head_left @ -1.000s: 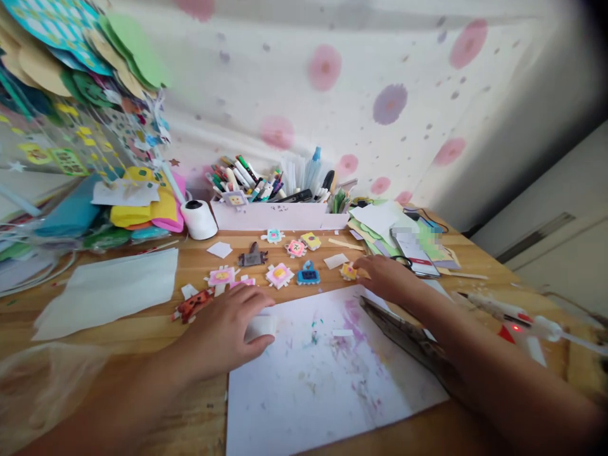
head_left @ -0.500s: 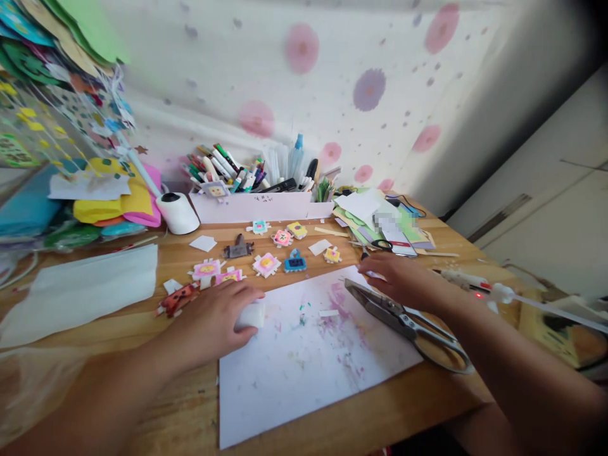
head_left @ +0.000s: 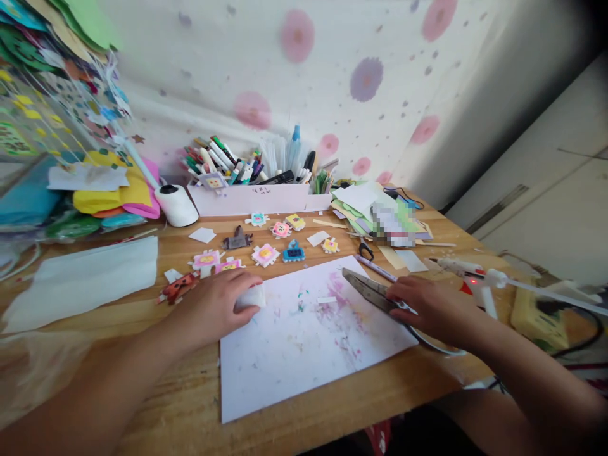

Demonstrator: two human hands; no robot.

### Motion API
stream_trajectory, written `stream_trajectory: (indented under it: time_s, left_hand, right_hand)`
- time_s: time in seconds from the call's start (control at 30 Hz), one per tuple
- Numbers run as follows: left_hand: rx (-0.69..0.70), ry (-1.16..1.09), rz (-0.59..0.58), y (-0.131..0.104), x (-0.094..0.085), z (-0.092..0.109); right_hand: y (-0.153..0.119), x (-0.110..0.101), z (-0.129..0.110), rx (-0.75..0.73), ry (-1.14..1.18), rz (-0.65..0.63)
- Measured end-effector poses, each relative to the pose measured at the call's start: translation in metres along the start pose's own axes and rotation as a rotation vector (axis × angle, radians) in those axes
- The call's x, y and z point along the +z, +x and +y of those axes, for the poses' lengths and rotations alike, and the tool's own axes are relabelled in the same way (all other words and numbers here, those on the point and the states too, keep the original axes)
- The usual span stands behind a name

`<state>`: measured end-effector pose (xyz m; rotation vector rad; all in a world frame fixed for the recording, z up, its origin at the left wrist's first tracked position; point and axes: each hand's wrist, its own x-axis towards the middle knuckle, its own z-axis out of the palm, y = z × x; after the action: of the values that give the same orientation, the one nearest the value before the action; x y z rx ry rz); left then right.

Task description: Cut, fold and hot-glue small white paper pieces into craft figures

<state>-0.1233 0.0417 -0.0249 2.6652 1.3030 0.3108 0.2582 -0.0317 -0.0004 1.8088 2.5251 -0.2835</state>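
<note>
My left hand [head_left: 223,297] rests at the left edge of a stained white sheet [head_left: 285,373]. Its thumb and fingers curl round a small white block-like piece [head_left: 251,296], partly hidden by the hand. At the sheet's right side my right hand [head_left: 425,307] grips large metal scissors [head_left: 365,288] near the pivot. Their blades point away to the upper left, and the hand covers much of the handles. A narrow white paper strip [head_left: 327,300] lies on the sheet. A purple-white pen [head_left: 375,268] lies just beyond the scissors.
Small decorated paper pieces [head_left: 265,254] lie beyond the sheet. A long box of pens [head_left: 266,197] stands at the back, with a thread spool [head_left: 177,206] left of it. Black-handled scissors [head_left: 365,250] and a glue gun [head_left: 463,269] are on the right.
My right hand has come back toward me, from the dark-handled tool beyond the sheet onto the large scissors. The left hand still holds the white piece. The view has shifted slightly.
</note>
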Motion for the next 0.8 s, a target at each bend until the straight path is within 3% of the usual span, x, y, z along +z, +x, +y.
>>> stream_trajectory:
  time_s: [0.43,0.57,0.8]
  left_hand:
    - [-0.075,-0.374,0.099,-0.002,-0.006,0.012]
    - [-0.099,-0.368,0.127,-0.002,-0.009,0.013]
    - [0.035,-0.309,0.158,-0.003,-0.008,0.012]
  right_hand:
    - [0.0,0.01,-0.007,0.013,-0.113,-0.083]
    - [0.001,0.017,-0.005,0.043,-0.086,-0.088]
    - [0.004,0.026,-0.001,0.076,-0.057,-0.062]
